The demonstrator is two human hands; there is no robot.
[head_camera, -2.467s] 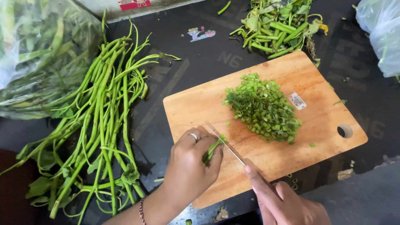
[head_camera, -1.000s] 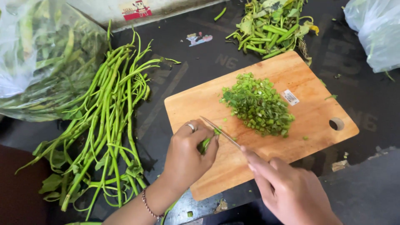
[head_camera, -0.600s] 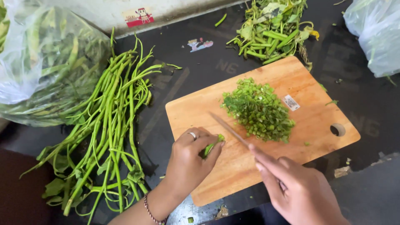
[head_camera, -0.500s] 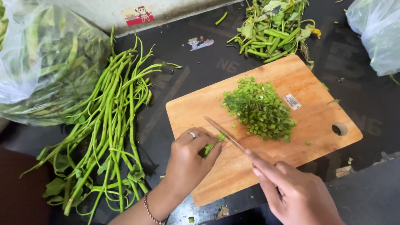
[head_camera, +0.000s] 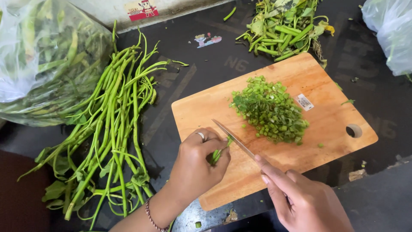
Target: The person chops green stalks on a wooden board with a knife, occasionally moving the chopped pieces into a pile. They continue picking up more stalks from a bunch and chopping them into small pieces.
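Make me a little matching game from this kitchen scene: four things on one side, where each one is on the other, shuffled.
Things:
1. knife
2. chopped greens
3. long green stems
4. discarded trimmings

Places:
A. piled in the middle of the wooden cutting board
B. beyond the board's far edge
C. in the right hand
D. on the dark counter, left of the board

Pairs: 1-C, 2-A, 3-D, 4-B

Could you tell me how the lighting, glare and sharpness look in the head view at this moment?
Head view: soft, even daylight, with only faint shadows under the left hand and the wooden cutting board; mild glare whitens the clear plastic bag at left; the knife and the chopped greens are sharp; the right hand at the lower edge is slightly soft.
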